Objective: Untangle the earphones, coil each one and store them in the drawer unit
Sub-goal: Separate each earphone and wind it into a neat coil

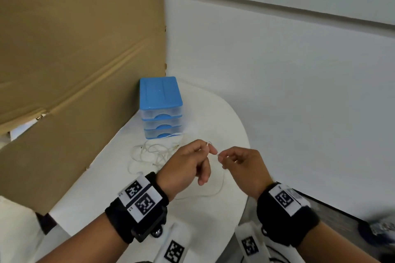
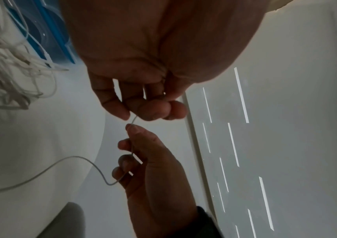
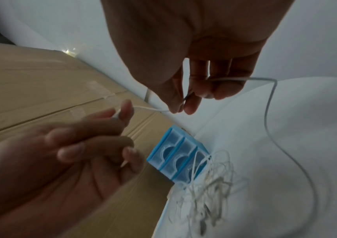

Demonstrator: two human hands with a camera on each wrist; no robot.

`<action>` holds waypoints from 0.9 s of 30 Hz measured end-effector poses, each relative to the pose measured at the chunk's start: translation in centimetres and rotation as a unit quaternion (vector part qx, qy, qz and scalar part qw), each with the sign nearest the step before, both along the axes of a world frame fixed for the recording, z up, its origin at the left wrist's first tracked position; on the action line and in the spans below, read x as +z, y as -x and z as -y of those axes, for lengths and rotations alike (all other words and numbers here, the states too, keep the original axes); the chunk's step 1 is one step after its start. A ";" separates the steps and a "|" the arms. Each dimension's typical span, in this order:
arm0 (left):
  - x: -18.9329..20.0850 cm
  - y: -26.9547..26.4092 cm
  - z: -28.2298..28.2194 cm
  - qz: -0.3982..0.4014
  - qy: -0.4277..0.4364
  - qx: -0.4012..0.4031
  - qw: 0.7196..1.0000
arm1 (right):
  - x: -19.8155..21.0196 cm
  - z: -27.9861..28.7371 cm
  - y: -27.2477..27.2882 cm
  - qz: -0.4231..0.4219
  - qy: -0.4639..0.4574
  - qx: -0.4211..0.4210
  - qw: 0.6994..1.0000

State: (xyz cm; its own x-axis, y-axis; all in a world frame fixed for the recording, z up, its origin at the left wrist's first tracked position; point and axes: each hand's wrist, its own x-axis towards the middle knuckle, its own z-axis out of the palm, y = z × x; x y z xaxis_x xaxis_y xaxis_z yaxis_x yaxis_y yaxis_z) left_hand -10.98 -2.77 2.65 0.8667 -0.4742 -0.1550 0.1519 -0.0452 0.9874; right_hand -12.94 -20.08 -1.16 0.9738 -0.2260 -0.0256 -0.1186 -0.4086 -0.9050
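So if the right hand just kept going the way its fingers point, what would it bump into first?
Most likely the left hand: the right hand points left toward it, with only a short stretch of earphone cable between their fingertips. Depth is hard to judge, so it might pass just beside it.

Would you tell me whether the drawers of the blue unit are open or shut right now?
Shut: all three clear drawers of the drawer unit sit flush in the blue frame, none pulled out.

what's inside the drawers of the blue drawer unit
Nothing can be made out inside. The drawer unit has three clear drawers, all closed, and they look empty, though blur and the blue handles hide part. The tangled earphones lie on the table in front.
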 end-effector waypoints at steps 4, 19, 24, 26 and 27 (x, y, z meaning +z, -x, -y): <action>-0.6 0.4 1.0 -0.077 0.063 -0.017 0.995 | -1.8 0.4 3.3 -0.031 0.012 0.038 0.999; -5.9 0.9 3.1 -0.055 -0.001 0.079 0.995 | 1.2 0.2 7.3 -0.112 0.053 0.267 0.956; -6.0 1.8 2.4 0.040 -0.084 -0.074 0.993 | 5.2 2.2 5.8 -0.076 0.068 0.277 0.955; -5.2 2.2 2.7 -0.004 -0.053 -0.083 0.995 | 4.2 3.0 5.2 -0.031 0.043 0.194 0.980; -4.8 2.4 2.9 -0.044 -0.029 -0.076 0.996 | 3.4 3.5 4.9 -0.006 0.043 0.143 0.989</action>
